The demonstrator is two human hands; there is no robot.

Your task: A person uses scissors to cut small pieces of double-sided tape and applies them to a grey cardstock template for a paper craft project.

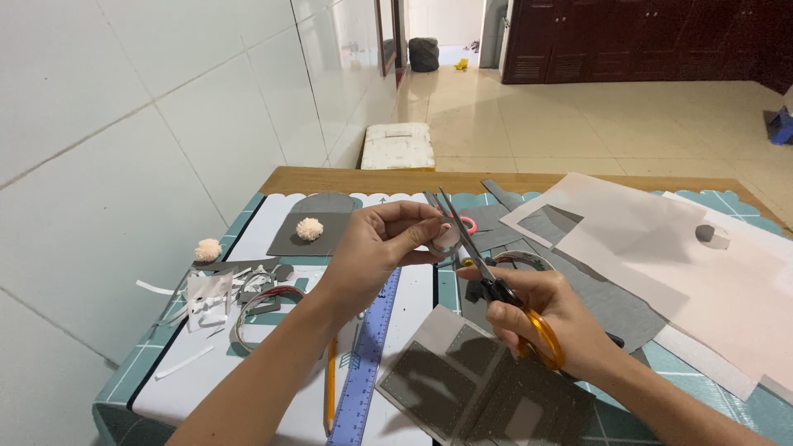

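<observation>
My left hand [382,245] holds a small round piece, pale and grey [447,239], pinched between thumb and fingers above the table. My right hand [552,318] grips orange-handled scissors [487,277], whose open blades point up and away and close around the small piece. Below my hands lies a sheet with several grey fabric rectangles [471,384]. A blue ruler [369,351] and a yellow pencil [330,388] lie under my left forearm.
On the teal mat [149,351] are two cream pom-poms [310,229] [208,249], white paper scraps [206,297], grey felt pieces [611,301], large translucent paper sheets [661,248] and a tape roll [522,261]. A white tiled wall stands at left; a white box [398,147] sits on the floor beyond.
</observation>
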